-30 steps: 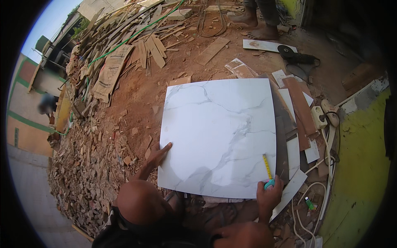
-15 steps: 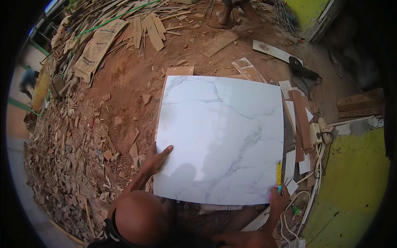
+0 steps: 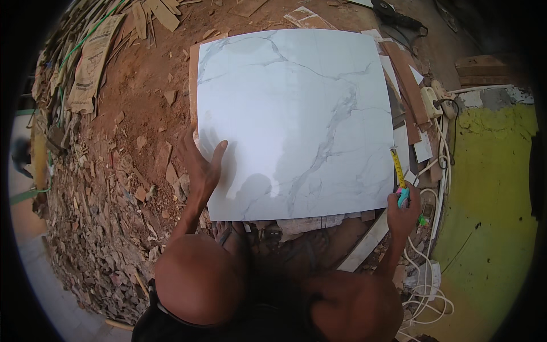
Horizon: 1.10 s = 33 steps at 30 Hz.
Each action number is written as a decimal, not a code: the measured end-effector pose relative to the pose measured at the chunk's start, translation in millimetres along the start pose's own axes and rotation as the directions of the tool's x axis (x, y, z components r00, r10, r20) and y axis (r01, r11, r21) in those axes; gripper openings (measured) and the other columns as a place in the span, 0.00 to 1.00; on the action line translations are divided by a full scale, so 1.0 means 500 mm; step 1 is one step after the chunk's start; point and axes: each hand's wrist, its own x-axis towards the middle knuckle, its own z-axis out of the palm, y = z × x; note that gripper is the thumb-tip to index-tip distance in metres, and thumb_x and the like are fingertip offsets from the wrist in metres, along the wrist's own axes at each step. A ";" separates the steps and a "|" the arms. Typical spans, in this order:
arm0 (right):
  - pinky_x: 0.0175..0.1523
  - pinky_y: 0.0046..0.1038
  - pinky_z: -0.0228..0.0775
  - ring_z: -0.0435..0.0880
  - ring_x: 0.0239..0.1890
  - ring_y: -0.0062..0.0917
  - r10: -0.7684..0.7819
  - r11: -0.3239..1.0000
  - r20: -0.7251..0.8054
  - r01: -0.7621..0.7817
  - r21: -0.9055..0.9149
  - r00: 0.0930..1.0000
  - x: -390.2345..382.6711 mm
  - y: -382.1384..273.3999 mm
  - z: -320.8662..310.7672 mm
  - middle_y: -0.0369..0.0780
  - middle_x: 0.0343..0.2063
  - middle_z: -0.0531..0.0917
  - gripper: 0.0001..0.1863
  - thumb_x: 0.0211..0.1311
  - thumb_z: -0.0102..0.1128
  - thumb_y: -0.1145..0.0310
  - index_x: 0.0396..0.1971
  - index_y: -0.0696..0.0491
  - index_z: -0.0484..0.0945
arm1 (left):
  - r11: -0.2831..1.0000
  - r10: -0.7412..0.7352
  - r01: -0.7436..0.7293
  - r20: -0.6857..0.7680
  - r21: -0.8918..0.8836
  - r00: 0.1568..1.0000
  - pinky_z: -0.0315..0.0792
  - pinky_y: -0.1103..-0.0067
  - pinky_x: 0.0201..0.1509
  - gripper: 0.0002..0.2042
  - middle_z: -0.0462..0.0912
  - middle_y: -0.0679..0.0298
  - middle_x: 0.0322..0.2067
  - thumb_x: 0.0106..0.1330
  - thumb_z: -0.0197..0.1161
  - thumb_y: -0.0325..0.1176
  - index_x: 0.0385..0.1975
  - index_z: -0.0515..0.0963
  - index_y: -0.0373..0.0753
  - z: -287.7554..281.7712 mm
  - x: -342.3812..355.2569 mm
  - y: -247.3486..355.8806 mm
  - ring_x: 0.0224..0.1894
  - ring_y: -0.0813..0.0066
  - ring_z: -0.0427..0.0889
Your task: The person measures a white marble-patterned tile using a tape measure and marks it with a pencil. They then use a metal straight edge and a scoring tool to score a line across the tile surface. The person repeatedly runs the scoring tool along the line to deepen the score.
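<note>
A large white tile (image 3: 296, 131) with grey marble veining lies flat in front of me. At its left edge is my left hand (image 3: 199, 168), fingers apart and thumb stretched out over the glossy surface; whether it touches the tile I cannot tell. My right hand (image 3: 403, 212) is closed round a small teal tape measure (image 3: 403, 197) just beyond the tile's lower right edge. A short length of yellow blade (image 3: 397, 169) sticks out of it, its end by the tile's right edge.
Broken rubble (image 3: 91, 239) covers the ground on the left. Right of the tile lie brown and white tile strips (image 3: 411, 94), a power socket (image 3: 430, 102) and looping white cables (image 3: 424, 299) beside a yellow-green wall (image 3: 490, 199). A dark power tool (image 3: 399, 20) lies at the far right.
The tape measure has moved off the tile's surface to outside its right edge. My left hand's fingers have spread and moved up along the left edge. The whole view has shifted.
</note>
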 end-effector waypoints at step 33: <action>0.47 0.40 0.79 0.81 0.48 0.43 -0.549 0.825 0.314 0.563 0.055 0.774 -0.091 -0.068 0.072 0.46 0.44 0.81 0.21 0.45 0.69 0.71 0.42 0.59 0.80 | 0.554 0.788 -0.504 0.222 -0.663 0.574 0.74 0.67 0.49 0.08 0.77 0.60 0.36 0.63 0.68 0.24 0.34 0.73 0.37 0.051 -0.151 0.184 0.41 0.56 0.74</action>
